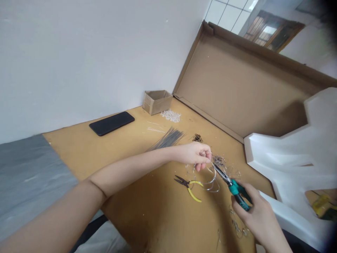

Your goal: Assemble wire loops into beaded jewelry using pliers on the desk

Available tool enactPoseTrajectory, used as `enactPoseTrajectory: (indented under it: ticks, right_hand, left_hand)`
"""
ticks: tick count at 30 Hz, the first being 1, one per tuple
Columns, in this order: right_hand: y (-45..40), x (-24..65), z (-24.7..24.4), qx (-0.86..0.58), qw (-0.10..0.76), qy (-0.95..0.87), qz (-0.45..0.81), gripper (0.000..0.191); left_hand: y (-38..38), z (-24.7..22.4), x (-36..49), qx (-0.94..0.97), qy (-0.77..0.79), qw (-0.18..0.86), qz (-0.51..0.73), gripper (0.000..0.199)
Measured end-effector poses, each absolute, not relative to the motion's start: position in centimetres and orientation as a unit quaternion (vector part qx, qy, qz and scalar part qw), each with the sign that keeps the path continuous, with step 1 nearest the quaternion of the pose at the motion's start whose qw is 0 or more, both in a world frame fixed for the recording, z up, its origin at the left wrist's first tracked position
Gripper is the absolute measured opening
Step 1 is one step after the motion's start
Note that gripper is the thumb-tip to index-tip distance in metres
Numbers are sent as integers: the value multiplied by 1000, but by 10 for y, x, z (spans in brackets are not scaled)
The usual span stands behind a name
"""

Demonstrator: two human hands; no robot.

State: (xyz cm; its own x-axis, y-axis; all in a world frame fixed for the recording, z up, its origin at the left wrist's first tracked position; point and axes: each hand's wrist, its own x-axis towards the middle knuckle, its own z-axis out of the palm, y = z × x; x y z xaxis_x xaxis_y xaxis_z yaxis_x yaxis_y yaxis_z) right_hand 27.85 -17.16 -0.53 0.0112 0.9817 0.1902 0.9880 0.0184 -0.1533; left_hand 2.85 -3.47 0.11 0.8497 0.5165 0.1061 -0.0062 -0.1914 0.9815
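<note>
Wire loop [213, 180], above the table [163, 207], pinched in the left hand [198, 154]; at its edge, the tip of green pliers [235, 188], gripped by the right hand [256, 207]. Outward: yellow pliers [189, 184], black rings [197, 137], phone [112, 123].

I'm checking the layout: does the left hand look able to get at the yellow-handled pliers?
Probably yes: the yellow-handled pliers lie close to the left hand, with only thin loops of wire near their handles, though that hand is pinching wire now.
</note>
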Motion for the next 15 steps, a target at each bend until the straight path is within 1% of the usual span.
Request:
enactPoseTrajectory:
  ticks: [3, 6, 8, 12, 15]
  right_hand:
    - [-164, 281, -12, -743, 87, -662, 48, 45]
    - [-157, 276, -25, -757, 26, -646, 93, 44]
    - [-154, 268, -36, -750, 6, -653, 106, 42]
    - [-147, 250, -59, -723, -9, -687, 74, 39]
    - [-144, 244, -70, -714, -9, -699, 37, 41]
  left_hand:
    - [-33, -1, 30, 744, 196, 590, 246, 3]
    - [-32, -3, 32, 723, 172, 623, 244, 5]
    - [-31, -4, 33, 704, 155, 653, 234, 7]
    - [-31, -4, 35, 669, 143, 700, 205, 6]
    - [-30, -3, 34, 647, 126, 729, 183, 5]
